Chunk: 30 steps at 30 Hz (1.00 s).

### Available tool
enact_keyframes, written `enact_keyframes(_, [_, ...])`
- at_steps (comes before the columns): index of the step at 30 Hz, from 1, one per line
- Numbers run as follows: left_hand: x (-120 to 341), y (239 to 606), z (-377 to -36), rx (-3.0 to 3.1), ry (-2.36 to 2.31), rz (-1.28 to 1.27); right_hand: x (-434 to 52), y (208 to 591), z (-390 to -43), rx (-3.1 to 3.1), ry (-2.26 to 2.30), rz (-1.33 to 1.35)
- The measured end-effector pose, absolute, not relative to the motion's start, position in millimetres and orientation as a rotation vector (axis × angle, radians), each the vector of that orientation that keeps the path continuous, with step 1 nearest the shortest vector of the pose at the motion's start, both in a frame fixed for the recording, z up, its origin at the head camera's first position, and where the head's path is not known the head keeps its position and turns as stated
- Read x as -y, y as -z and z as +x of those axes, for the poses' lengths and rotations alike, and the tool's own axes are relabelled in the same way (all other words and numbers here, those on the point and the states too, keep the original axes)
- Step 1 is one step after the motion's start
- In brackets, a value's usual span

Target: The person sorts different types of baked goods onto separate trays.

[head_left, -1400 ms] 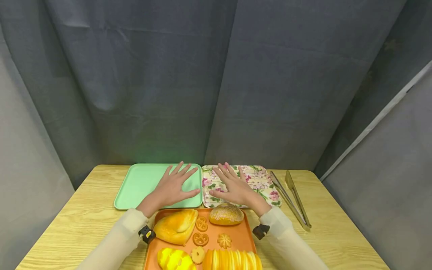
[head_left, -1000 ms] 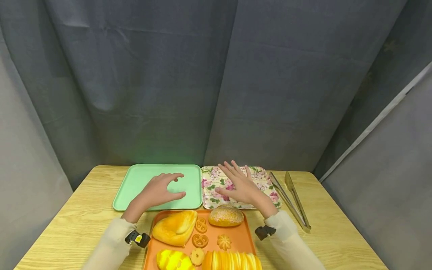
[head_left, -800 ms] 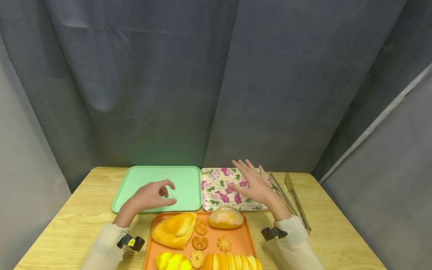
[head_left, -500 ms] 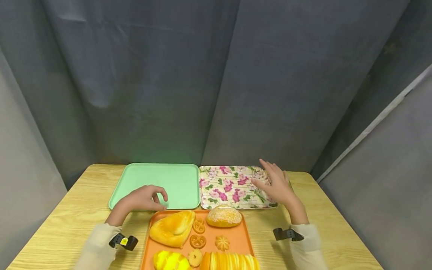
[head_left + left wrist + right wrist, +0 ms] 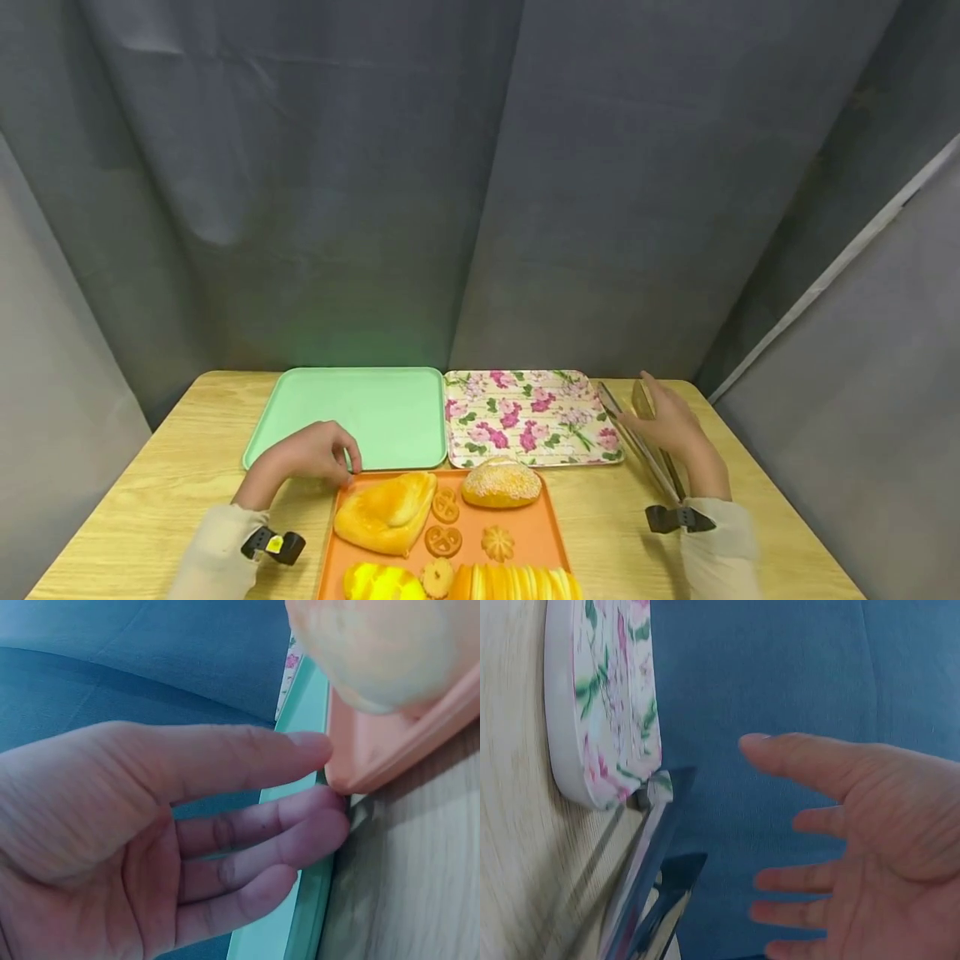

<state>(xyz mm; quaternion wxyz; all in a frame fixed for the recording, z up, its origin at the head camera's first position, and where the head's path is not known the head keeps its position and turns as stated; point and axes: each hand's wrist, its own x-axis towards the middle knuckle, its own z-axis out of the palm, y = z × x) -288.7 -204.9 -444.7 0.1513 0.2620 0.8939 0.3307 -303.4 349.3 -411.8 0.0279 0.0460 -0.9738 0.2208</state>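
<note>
My left hand [image 5: 315, 454] is at the back left corner of the orange tray [image 5: 553, 533]; in the left wrist view the thumb [image 5: 300, 750] and curled fingertips meet its rim on either side, pinching the corner. On this tray lie a folded golden bread [image 5: 386, 512], a sesame-topped bun [image 5: 501, 483], two pretzels [image 5: 443, 542], two cookies [image 5: 498, 543], a yellow bread [image 5: 384, 582] and a sliced loaf [image 5: 516, 582]. My right hand [image 5: 671, 421] hovers over the metal tongs [image 5: 645, 450], fingers spread and holding nothing. The right wrist view shows a gap between fingers and tongs.
A mint green tray [image 5: 375, 417] stands at the back left of the wooden table [image 5: 135, 508]. Beside it lies a floral tray [image 5: 536, 417], left of the tongs. Grey curtains [image 5: 360, 208] hang behind the table and at its sides.
Both hands were spread over the two back trays. The left has moved back and left, its fingers curling, to the orange tray's corner. The right has moved rightward to above the tongs.
</note>
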Motion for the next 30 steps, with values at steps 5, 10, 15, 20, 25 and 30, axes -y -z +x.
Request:
enact_keyframes(5, [204.1, 447.5, -288.5, -2.596, -0.935, 0.735, -363.7, 415.6, -301.4, 3.134, -0.807, 0.085])
enact_keyframes(10, [202.3, 445.4, -286.7, -2.619, -0.94, 0.71, -368.8, 418.7, -305.0, 3.221, -0.88, 0.06])
enact_keyframes(15, [201.1, 448.4, -287.7, -2.621, -0.944, 0.702, -373.8, 427.5, -307.6, 3.254, -0.889, 0.041])
enact_keyframes(20, [198.6, 452.1, -287.4, -2.621, -0.938, 0.71, -378.4, 431.8, -306.4, 3.312, -0.812, -0.034])
enact_keyframes(25, [198.5, 452.3, -287.8, -2.62, -0.934, 0.675, -377.3, 435.5, -304.2, 3.337, -0.782, -0.053])
enact_keyframes(30, [201.1, 451.7, -288.1, -2.606, -0.938, 0.667, -373.5, 437.6, -302.7, 3.3, -0.861, -0.104])
